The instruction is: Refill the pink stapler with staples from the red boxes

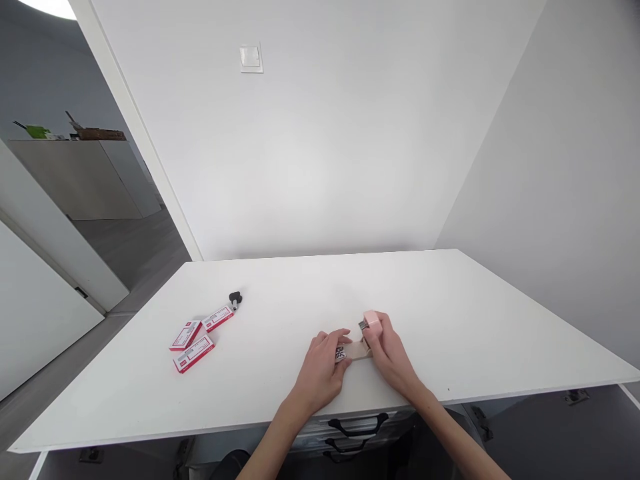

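Observation:
Near the front of the white table, both my hands are on what looks like a small pink-and-beige stapler (pixel 371 323), swung wide apart. My left hand (pixel 320 370) pinches the left end of its flat beige base, around a black-and-white code label (pixel 341 353). Closed about the pink upper part is my right hand (pixel 395 357). A grey metal end sticks out of that pink part toward the left. My fingers hide some of the stapler, including much of its right end.
Three red-and-white boxes (pixel 194 353) lie together on the table's (pixel 280 287) left side. Beside them is a small black-and-silver item (pixel 235 299). A wall with a light switch (pixel 251 59) rises behind. Below the front edge are drawers with black handles (pixel 358 425).

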The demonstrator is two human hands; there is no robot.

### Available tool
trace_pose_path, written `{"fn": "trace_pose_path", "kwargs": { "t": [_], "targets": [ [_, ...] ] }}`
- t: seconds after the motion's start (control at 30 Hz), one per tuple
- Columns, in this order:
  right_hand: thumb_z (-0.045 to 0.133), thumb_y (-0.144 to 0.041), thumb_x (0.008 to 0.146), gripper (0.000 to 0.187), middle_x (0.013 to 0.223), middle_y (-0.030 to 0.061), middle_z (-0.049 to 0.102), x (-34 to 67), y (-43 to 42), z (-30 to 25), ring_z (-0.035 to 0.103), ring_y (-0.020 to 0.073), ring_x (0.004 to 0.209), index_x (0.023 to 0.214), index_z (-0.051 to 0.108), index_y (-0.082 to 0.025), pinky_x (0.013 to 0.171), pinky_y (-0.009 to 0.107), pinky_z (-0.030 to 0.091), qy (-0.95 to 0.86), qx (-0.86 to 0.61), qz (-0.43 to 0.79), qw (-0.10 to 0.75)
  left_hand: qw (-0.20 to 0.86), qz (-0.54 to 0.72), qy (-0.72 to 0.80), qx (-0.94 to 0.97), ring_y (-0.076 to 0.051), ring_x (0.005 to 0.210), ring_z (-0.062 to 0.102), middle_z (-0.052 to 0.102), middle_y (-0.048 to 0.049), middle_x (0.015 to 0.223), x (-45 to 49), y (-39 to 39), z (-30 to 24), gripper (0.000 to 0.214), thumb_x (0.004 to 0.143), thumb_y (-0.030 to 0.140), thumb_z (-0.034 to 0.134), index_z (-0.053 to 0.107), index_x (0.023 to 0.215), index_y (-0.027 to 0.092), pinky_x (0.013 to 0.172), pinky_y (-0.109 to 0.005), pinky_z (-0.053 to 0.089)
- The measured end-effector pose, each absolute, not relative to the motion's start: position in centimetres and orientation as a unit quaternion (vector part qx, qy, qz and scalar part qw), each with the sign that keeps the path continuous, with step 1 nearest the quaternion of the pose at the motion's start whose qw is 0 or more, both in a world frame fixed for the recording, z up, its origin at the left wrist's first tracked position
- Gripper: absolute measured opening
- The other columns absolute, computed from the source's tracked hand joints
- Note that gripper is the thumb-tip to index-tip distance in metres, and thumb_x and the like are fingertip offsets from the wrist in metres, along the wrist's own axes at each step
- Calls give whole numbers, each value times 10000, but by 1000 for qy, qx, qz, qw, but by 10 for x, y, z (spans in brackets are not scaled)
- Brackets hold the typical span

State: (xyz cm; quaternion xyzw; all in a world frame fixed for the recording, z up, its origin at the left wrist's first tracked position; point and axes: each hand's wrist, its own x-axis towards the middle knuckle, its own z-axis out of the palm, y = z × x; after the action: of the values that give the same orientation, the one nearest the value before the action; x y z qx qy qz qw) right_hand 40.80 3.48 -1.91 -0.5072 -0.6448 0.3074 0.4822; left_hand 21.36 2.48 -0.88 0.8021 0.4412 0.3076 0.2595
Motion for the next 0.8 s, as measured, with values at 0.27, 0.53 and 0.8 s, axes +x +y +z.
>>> {"fn": "trace_pose_path", "kwargs": {
  "t": [0.27,0.53,0.8],
  "targets": [
    [316,-654,1026,438,932,17,631,411,39,-8,604,198,756,1287,400,-313,739,366,553,-496,-467,434,590,253,320,454,792,-292,1183,562,674,-74,1260,215,25,-8,370,926,170,536,557,1284,257,1011,-505,466],
    [290,-705,1003,473,923,33,654,411,45,-13,649,229,807,1196,429,-296,820,418,549,-474,-428,451,624,224,332,472,785,-279,1214,556,655,-76,1259,215,24,-10,313,927,159,537,564,1228,242,1040,-495,454],
    [258,-668,1028,451,927,17,659,410,43,-15,639,201,760,1223,424,-296,809,384,528,-488,-441,431,618,176,363,430,808,-248,1161,582,651,-57,1241,232,28,9,228,1011,270,493,570,1225,259,1007,-430,468]
  ]
}}
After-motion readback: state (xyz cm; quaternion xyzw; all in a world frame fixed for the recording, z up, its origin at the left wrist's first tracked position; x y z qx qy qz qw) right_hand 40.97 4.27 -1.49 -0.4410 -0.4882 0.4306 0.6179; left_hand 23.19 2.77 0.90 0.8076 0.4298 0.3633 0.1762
